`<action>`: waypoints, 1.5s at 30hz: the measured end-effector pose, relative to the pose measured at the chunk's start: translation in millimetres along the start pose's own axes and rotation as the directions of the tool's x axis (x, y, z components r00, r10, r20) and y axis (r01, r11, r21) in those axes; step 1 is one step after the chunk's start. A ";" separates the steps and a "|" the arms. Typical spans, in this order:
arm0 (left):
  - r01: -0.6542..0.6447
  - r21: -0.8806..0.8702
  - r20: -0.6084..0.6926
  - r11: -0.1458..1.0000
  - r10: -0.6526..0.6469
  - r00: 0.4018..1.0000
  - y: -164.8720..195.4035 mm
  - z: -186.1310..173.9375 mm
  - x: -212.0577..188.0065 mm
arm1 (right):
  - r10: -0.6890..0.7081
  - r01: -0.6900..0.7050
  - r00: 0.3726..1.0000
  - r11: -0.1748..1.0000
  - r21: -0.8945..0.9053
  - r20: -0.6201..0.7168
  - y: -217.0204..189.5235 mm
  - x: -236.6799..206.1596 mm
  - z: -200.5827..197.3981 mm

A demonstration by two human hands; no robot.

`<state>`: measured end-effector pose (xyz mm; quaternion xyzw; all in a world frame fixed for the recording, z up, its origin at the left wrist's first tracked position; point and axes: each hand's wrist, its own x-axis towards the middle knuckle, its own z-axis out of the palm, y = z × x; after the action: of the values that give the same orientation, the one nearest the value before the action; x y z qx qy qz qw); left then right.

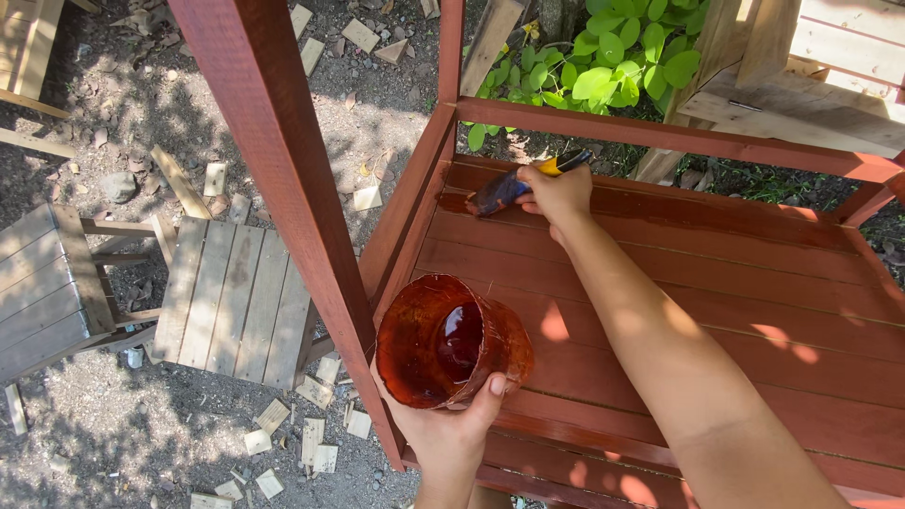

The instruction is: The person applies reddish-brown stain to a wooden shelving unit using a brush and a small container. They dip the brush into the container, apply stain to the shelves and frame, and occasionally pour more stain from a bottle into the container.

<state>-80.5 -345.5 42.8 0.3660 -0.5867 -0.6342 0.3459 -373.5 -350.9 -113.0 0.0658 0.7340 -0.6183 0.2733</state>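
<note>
Nearest post (pixel 283 188): red-stained, square, running from top left down toward bottom centre, crossing in front of everything else.
Far left: slatted unpainted wooden stools (pixel 231 302) standing on bare dirt, a second slatted piece just beside at the frame edge.
Ground (pixel 113 94): grey soil strewn with small offcut wood blocks (pixel 316 443) and pebbles, dappled with leaf shadow.
Left hand (pixel 452 429): closed around the base of the container, thumb pressed up on its right side, wrist entering from the bottom edge.
Container (pixel 448 339): cut-off translucent plastic tub, coated inside and out with reddish-brown stain, tipped so the open mouth faces the camera, a dark pool of liquid showing inside; held just above the front edge of the slatted shelf, close to the nearest post.
Slatted shelf (pixel 754 311): wide boards inside a red frame, already stained reddish-brown and glossy in places, sun patches across it.
Right hand (pixel 556 193): wrapped tight on the brush handle, arm stretched across the shelf from the lower right.
Brush (pixel 509 188): yellow and black handle, dark bristles laid against the back-left boards of the shelf, near the corner upright.
Back rail (pixel 679 137): red, horizontal, behind the right hand.
Upper right: green leafy plant (pixel 613 57), then bare pale timber frame (pixel 811 85) beyond the rail.
</note>
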 end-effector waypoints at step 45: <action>-0.054 0.107 0.061 0.993 0.048 0.997 -9.5 18.2 -12.2 | -0.017 -0.044 0.977 0.960 -0.278 -0.215 -8.1 -18.5 -189.7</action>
<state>-90.4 -325.3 34.8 0.3505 -0.6391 -0.6028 0.3245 -422.1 -169.3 -80.7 0.0978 0.8390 -0.4953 0.2031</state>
